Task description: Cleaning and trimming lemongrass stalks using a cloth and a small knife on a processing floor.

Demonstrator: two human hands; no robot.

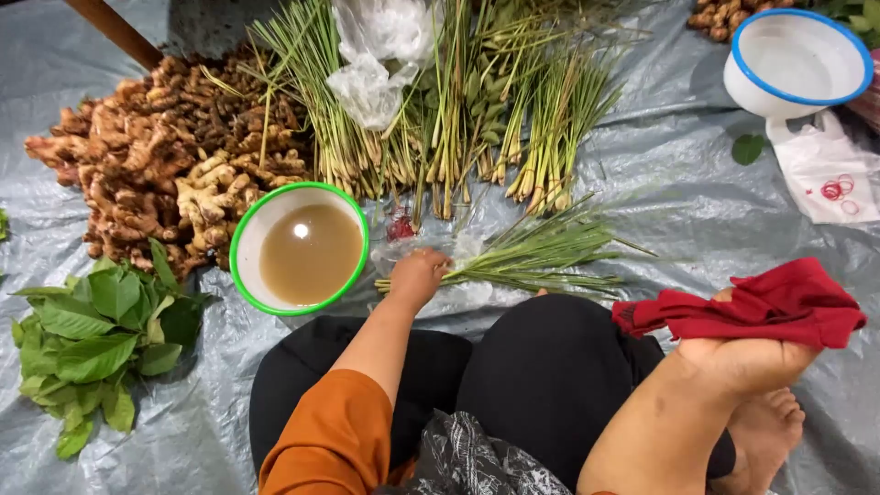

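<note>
The lemongrass bundle point(536, 257) lies flat on the grey tarp point(697, 211), just ahead of the person's knees, its cut ends gathered under the left hand point(417, 275), whose fingers curl down around them, probably to keep the stalks together. The right hand point(747, 357) rests by the knee, fingers closed on a red cloth point(761, 302). A green-rimmed bowl of brown liquid point(300, 249) sits just beside the left hand; ginger roots point(156, 165), green leaves point(96, 344) and more lemongrass bunches point(458, 110) crowd the tarp beyond.
</note>
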